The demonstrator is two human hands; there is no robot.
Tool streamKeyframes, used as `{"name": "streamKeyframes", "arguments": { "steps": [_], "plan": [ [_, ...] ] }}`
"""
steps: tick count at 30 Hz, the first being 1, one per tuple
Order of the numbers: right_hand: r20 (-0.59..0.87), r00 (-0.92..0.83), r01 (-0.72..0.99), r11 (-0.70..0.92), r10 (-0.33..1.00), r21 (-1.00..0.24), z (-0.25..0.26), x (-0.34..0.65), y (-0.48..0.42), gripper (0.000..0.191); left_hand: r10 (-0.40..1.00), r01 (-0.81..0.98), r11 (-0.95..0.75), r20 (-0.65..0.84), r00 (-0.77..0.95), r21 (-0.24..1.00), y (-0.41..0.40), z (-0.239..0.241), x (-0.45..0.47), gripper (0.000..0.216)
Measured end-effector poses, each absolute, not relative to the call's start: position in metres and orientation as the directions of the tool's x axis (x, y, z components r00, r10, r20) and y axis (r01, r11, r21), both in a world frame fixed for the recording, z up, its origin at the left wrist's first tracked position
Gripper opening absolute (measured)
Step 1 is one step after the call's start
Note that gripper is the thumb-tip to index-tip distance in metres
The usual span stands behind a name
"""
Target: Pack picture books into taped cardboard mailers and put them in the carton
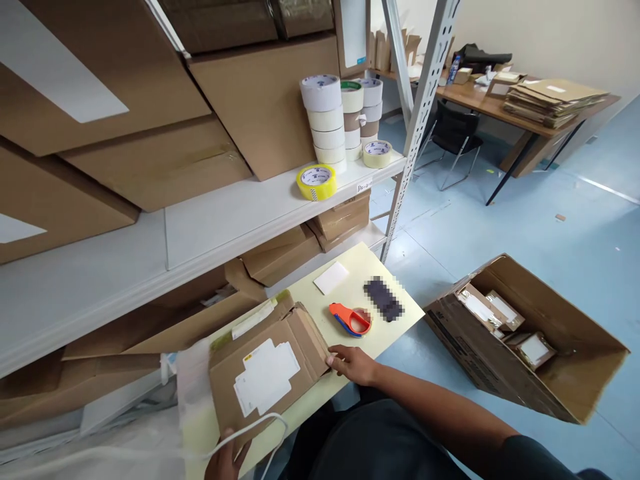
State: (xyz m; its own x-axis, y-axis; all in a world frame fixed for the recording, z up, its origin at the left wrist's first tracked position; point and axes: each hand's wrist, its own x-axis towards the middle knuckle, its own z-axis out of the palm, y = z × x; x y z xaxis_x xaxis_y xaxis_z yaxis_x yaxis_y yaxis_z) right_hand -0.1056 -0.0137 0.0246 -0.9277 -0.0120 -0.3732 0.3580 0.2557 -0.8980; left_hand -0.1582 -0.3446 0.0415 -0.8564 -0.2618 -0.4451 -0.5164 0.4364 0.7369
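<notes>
your left hand (pixel 226 461) sits at the near corner of the brown carton (pixel 223 380); i cannot tell if its fingers grip. keep the white cable (pixel 277 419), passing in front of them, from snagging. the carton lies between your 2 hands. your right hand (pixel 354 365) pinches its folded end (pixel 307 339); hold that edge square. beyond those fingertips lies the orange tape dispenser (pixel 344 316).
</notes>
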Motion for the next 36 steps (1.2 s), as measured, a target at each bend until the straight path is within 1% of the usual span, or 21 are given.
{"name": "streamKeyframes", "arguments": {
  "steps": [2,3,4,6,8,10,12,14,16,18,21,24,26,27,29,31,32,34,36],
  "plan": [
    [-0.382,-0.924,0.359,0.322,-0.010,-0.876,0.032,-0.111,-0.014,0.057,-0.268,-0.565,0.341,-0.498,-0.825,0.751,-0.346,0.043,-0.159,0.081],
    [-0.380,-0.925,0.353,0.343,-0.015,-0.870,0.035,-0.113,-0.014,0.057,-0.267,-0.573,0.335,-0.508,-0.819,0.748,-0.348,0.044,-0.160,0.079],
    [-0.376,-0.927,0.345,0.347,-0.021,-0.872,0.038,-0.115,-0.013,0.058,-0.266,-0.563,0.366,-0.497,-0.826,0.740,-0.350,0.046,-0.160,0.077],
    [-0.349,-0.936,0.321,0.305,-0.038,-0.896,0.039,-0.117,-0.010,0.058,-0.242,-0.503,0.454,-0.442,-0.864,0.735,-0.356,0.050,-0.161,0.070],
    [-0.295,-0.954,0.273,0.245,-0.057,-0.930,0.034,-0.118,-0.008,0.059,-0.188,-0.438,0.539,-0.404,-0.895,0.720,-0.362,0.052,-0.163,0.064],
    [-0.244,-0.968,0.227,0.232,-0.050,-0.946,0.024,-0.119,-0.006,0.064,-0.114,-0.389,0.600,-0.406,-0.907,0.699,-0.366,0.050,-0.166,0.058],
    [-0.238,-0.971,0.221,0.295,-0.024,-0.930,0.011,-0.119,-0.006,0.069,-0.056,-0.351,0.649,-0.417,-0.907,0.675,-0.369,0.042,-0.168,0.052],
    [-0.268,-0.963,0.252,0.393,0.016,-0.884,-0.002,-0.118,-0.009,0.069,-0.042,-0.330,0.684,-0.417,-0.908,0.651,-0.370,0.029,-0.169,0.045],
    [-0.312,-0.949,0.299,0.462,0.050,-0.835,-0.010,-0.115,-0.012,0.068,-0.070,-0.338,0.724,-0.424,-0.903,0.601,-0.370,0.015,-0.168,0.038],
    [-0.349,-0.935,0.337,0.476,0.067,-0.812,-0.012,-0.111,-0.015,0.066,-0.079,-0.336,0.763,-0.435,-0.897,0.553,-0.370,0.003,-0.165,0.034],
    [-0.367,-0.929,0.348,0.439,0.044,-0.828,-0.010,-0.103,-0.015,0.060,-0.025,-0.307,0.770,-0.454,-0.891,0.559,-0.373,-0.009,-0.164,0.033],
    [-0.348,-0.937,0.335,0.386,0.038,-0.859,-0.005,-0.094,0.001,0.048,-0.047,-0.356,0.749,-0.491,-0.870,0.559,-0.383,-0.019,-0.163,0.036],
    [-0.338,-0.938,0.343,0.362,0.078,-0.867,-0.004,-0.090,0.023,0.041,-0.081,-0.396,0.735,-0.508,-0.858,0.551,-0.391,-0.028,-0.159,0.037],
    [-0.347,-0.929,0.369,0.359,0.125,-0.858,-0.004,-0.089,0.037,0.039,-0.102,-0.413,0.717,-0.501,-0.859,0.561,-0.394,-0.033,-0.155,0.038],
    [-0.392,-0.877,0.476,0.382,0.279,-0.792,-0.004,-0.089,0.069,0.041,-0.165,-0.443,0.655,-0.456,-0.875,0.612,-0.397,-0.043,-0.144,0.042],
    [-0.417,-0.788,0.606,0.449,0.454,-0.657,-0.004,-0.093,0.098,0.045,-0.232,-0.474,0.568,-0.422,-0.876,0.673,-0.394,-0.049,-0.131,0.045],
    [-0.417,-0.751,0.654,0.489,0.512,-0.577,-0.005,-0.095,0.110,0.047,-0.253,-0.485,0.525,-0.416,-0.873,0.699,-0.392,-0.051,-0.126,0.046],
    [-0.438,-0.703,0.711,0.555,0.560,-0.432,-0.007,-0.101,0.126,0.049,-0.267,-0.500,0.472,-0.422,-0.866,0.726,-0.386,-0.048,-0.118,0.047],
    [-0.480,-0.670,0.737,0.581,0.566,-0.345,-0.010,-0.104,0.133,0.051,-0.264,-0.493,0.482,-0.416,-0.870,0.725,-0.382,-0.039,-0.117,0.048]
  ]
}}
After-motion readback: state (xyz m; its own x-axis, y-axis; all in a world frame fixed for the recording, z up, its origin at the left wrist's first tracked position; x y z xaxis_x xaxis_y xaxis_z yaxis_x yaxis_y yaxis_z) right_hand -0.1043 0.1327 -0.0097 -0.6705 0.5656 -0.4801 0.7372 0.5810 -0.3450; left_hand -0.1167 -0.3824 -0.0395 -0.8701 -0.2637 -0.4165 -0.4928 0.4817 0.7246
